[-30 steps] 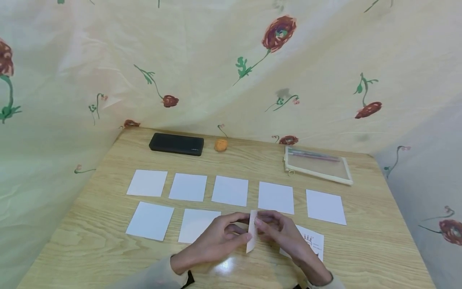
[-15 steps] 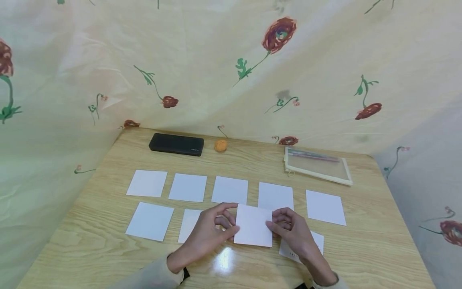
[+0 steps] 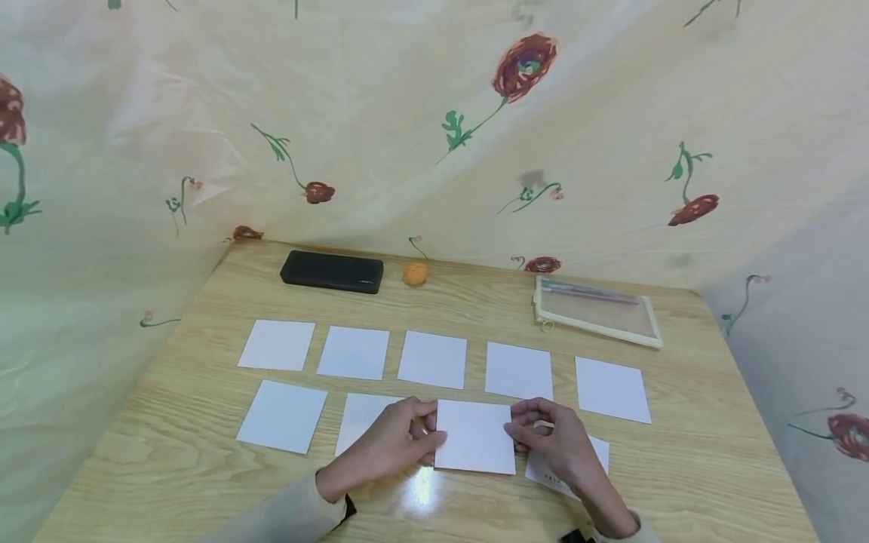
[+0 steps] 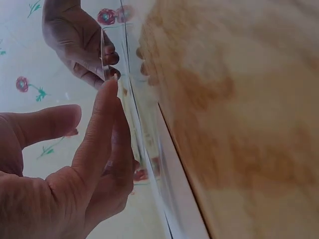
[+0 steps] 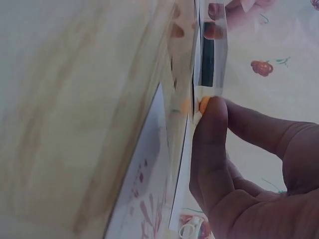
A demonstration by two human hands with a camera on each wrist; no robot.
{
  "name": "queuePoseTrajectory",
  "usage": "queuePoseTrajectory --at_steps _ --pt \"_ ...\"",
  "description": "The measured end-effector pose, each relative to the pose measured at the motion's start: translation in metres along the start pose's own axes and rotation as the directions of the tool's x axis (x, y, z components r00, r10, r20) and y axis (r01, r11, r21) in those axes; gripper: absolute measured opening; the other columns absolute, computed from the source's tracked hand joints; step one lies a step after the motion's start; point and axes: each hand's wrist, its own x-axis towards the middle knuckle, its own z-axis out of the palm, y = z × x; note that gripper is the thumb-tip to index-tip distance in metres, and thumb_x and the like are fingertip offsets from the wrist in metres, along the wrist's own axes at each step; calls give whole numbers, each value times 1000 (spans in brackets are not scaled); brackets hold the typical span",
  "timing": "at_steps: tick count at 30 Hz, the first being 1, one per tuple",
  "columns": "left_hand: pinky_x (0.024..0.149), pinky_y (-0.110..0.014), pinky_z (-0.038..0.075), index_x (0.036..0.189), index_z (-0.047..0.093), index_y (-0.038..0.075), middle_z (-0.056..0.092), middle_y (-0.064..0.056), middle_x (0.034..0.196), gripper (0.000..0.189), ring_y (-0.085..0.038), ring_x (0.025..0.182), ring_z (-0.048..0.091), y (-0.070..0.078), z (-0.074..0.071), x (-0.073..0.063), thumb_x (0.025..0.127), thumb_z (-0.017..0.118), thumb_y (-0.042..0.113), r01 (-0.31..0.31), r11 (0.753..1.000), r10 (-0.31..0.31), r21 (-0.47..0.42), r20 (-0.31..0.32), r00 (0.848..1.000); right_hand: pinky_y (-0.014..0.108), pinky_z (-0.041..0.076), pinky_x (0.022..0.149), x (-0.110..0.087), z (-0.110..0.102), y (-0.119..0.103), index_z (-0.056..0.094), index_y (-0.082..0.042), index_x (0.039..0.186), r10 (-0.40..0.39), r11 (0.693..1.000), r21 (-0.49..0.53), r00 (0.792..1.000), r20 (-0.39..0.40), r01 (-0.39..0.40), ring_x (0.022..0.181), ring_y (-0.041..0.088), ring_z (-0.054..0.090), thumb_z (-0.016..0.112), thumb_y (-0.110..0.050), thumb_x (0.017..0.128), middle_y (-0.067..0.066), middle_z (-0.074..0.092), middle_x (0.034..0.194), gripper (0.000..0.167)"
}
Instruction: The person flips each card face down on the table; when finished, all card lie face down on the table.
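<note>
A square white card (image 3: 474, 437) is held between both hands near the front middle of the table, blank face toward the head camera; its other face is hidden there. My left hand (image 3: 390, 443) grips its left edge, thumb on the front and fingers behind. At the opposite edge, my right hand (image 3: 558, 443) pinches it the same way. Seen edge-on in the right wrist view, the card (image 5: 210, 59) stands by the right fingertips. Partly under the right hand in the head view lies a card with printing (image 3: 548, 477), its pattern reddish in the right wrist view.
Several blank white cards (image 3: 432, 358) lie in a back row on the wooden table (image 3: 170, 483); two more, including one white card (image 3: 281, 416), lie front left. Behind them are a black case (image 3: 332, 271), a small orange ball (image 3: 415, 273) and a zip pouch (image 3: 597, 309) with pens.
The held card has turned from edge-on to blank face up, then come slightly lower and left. Both hands keep hold of it. The cards on the table have not moved.
</note>
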Motion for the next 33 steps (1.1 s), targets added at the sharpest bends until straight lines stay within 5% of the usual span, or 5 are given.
queuePoseTrajectory --at_steps 6,12,25,33 --pt "65 -22 60 124 63 -9 58 -10 105 33 -19 80 72 -3 1 3 104 66 16 32 999 -32 -27 15 999 26 64 70 0 -1 -1 66 8 124 56 998 -14 998 -11 -57 77 18 75 74 -11 97 15 72 102 34" --pt "69 -22 60 145 52 -12 61 -14 117 54 -23 87 74 -4 0 1 104 66 21 29 1000 -30 8 42 999 27 64 72 -2 1 1 69 6 123 93 996 -7 995 -42 -93 83 21 76 69 -13 101 15 72 102 29" --pt "89 -34 62 150 48 -7 60 -22 130 61 -28 105 71 -4 -5 -3 108 57 37 11 990 -19 143 57 998 27 64 74 -1 0 7 69 5 124 84 996 -40 996 -28 -85 87 20 77 69 -21 102 14 72 106 34" --pt "79 -24 55 150 54 7 63 -14 126 54 -12 93 64 1 2 5 107 59 40 -42 984 44 174 -7 999 28 64 78 -5 -14 6 67 3 128 75 995 -66 995 -61 -79 89 20 78 69 -26 102 14 74 110 39"
